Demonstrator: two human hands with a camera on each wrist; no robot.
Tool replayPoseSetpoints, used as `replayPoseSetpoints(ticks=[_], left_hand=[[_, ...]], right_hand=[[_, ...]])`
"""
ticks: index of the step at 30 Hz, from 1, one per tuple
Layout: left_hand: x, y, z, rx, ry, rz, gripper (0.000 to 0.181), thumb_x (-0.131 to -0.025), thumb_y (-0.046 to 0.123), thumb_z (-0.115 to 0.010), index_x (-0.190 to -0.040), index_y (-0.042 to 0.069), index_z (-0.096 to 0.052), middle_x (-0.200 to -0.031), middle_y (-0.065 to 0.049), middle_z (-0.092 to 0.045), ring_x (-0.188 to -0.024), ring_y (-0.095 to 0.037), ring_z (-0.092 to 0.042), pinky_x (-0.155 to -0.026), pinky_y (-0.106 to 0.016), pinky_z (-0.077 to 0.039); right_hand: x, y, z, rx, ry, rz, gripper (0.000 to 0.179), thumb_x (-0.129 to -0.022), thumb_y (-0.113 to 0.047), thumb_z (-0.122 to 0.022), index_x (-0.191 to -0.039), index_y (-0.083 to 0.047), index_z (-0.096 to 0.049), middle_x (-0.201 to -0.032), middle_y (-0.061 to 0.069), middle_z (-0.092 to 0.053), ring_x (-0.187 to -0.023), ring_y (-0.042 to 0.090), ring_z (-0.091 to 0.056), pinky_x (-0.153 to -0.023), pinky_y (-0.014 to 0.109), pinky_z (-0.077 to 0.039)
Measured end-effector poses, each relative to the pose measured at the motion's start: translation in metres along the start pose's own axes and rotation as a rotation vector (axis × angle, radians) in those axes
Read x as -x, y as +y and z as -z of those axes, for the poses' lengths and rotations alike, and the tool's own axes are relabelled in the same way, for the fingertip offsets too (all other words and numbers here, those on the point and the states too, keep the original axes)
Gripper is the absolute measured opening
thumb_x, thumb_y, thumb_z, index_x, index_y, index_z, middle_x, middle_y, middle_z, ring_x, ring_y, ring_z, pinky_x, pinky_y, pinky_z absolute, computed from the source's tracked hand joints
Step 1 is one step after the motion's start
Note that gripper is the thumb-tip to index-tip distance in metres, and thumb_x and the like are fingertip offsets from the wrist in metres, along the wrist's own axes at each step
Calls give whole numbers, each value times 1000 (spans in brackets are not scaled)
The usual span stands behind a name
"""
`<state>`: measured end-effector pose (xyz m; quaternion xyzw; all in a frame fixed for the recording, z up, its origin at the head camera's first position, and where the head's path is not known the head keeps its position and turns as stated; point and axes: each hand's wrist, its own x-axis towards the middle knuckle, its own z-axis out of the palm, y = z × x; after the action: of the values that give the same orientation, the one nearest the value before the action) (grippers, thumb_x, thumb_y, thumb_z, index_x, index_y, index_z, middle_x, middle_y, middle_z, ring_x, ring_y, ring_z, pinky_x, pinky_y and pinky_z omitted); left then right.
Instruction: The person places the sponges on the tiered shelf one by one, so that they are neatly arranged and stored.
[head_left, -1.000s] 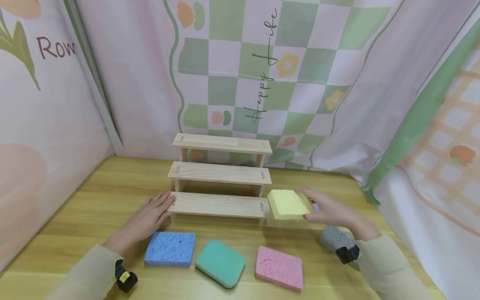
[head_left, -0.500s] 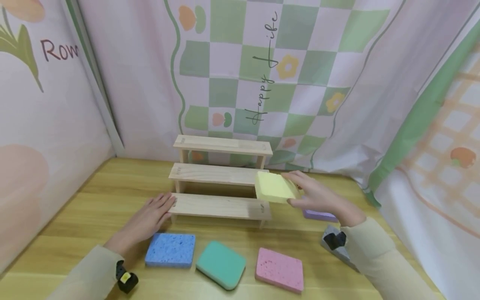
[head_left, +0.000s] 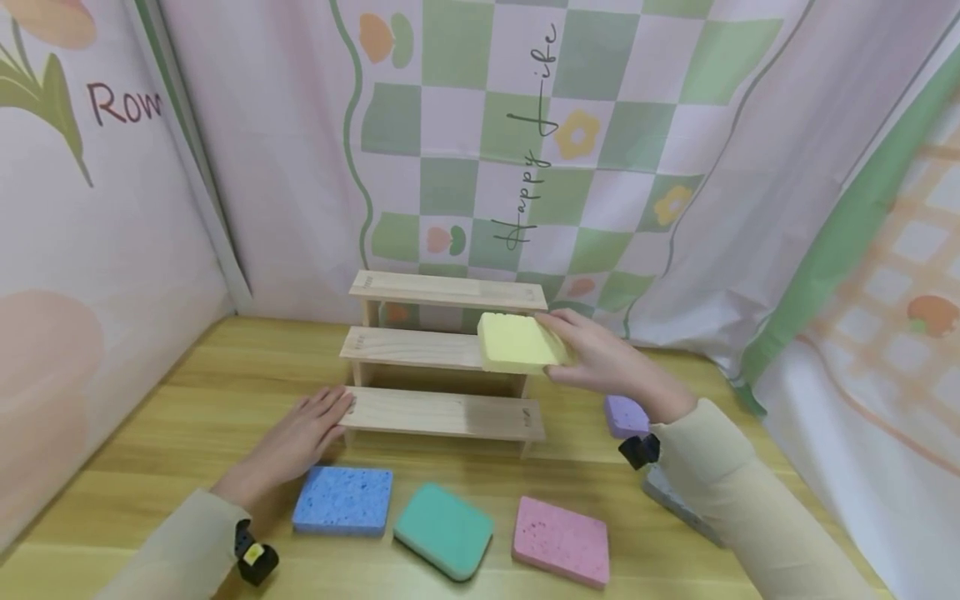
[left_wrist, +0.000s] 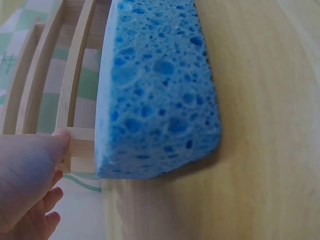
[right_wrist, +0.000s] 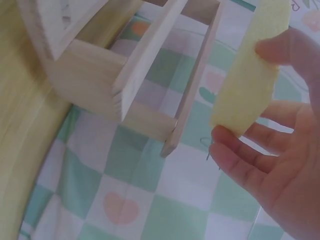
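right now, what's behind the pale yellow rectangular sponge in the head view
Behind the pale yellow rectangular sponge is the pale wooden three-tier stand; its middle board shows to the left, but its right end is covered.

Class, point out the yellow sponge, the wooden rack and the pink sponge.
Yellow sponge (head_left: pixel 516 340): head view, upper face.
Wooden rack (head_left: pixel 420 347): head view, middle shelf.
Pink sponge (head_left: pixel 561 540): head view, top face.

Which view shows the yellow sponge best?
The head view: the yellow sponge lies fully in frame, partly covered by the right hand. The right wrist view is closer but cuts it off at the top edge; the left wrist view lacks it.
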<state>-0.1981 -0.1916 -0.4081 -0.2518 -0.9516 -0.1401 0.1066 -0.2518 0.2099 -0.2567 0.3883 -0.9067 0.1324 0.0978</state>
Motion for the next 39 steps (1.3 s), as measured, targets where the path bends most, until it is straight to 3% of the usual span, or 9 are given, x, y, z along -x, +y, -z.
replayPoseSetpoints(ticks=[4,11,24,39], left_hand=[[0,1,1,-11,-1,-2,47,-96,16,-49,-138,-4,-37,-140,-24,-34,-128,-43,-28,-103,-55,-24],[-1,1,1,-20,-13,-1,47,-97,16,-49,-137,-5,-38,-140,-25,-34,-128,-43,-28,-103,-55,-24],[-1,1,1,-18,-19,7,47,-97,16,-48,-138,-4,-37,-141,-24,-33,-129,-42,-28,-103,-55,-23],[0,1,1,-13,-18,8,47,-97,16,-47,-138,-3,-36,-142,-23,-32,-129,-42,-28,-104,-54,-23]], right_hand=[[-10,-6,2,-7,-10,-21,69,-78,-17,-66,-137,3,-38,-129,20,-45,-107,31,-49,-82,44,-46],[-28,-13,4,-13,-28,-32,68,-80,-16,-63,-138,4,-35,-133,22,-41,-117,34,-43,-94,47,-39],[-66,-25,-4,-40,-36,-118,70,-84,-21,-61,-143,-2,-29,-142,18,-32,-128,34,-32,-102,46,-31],[-116,-34,-27,-2,7,-173,68,-85,-26,-61,-142,-1,-32,-138,19,-36,-121,35,-39,-98,45,-35]])
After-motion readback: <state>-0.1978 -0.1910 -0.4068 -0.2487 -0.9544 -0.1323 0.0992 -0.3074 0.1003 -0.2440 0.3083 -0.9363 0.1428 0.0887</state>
